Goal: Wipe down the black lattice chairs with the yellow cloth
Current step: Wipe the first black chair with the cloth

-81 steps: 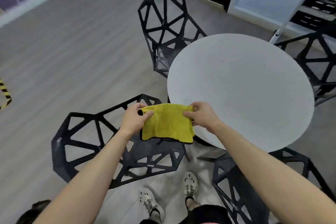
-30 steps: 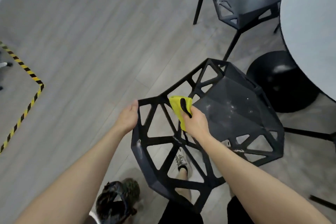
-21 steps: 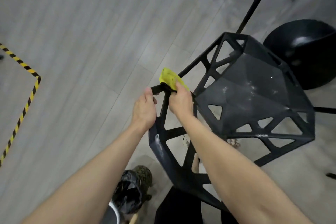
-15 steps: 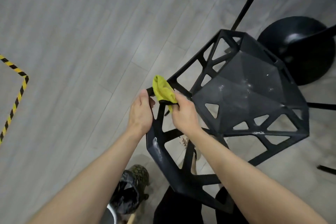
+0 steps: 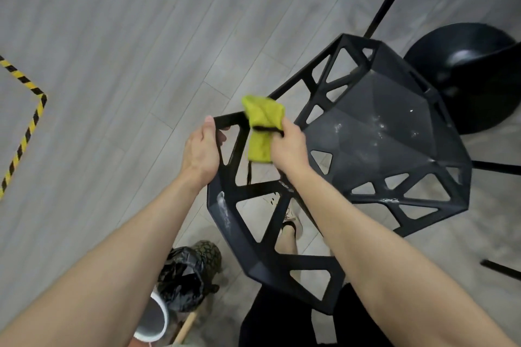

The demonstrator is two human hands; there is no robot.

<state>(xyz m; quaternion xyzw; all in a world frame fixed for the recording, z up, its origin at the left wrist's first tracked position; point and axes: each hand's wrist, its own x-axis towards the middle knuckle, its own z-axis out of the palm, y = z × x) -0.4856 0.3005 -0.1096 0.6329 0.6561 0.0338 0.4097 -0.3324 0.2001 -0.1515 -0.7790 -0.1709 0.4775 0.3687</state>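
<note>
Yellow cloth (image 5: pixel 263 124) sat draped over chair (image 5: pixel 366 166) backrest rail, pinched by right hand (image 5: pixel 287 146), left hand (image 5: pixel 201 149) gripping rail corner; loose bunching could slip off and skip dusty seat.

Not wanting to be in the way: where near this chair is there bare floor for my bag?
Widest bare floor lies left of the chair, between it and the striped tape. A narrower strip lies beyond it, before the second chair's legs. Crowded: right, by the round base; nearer, by the bin and the person's feet.
</note>
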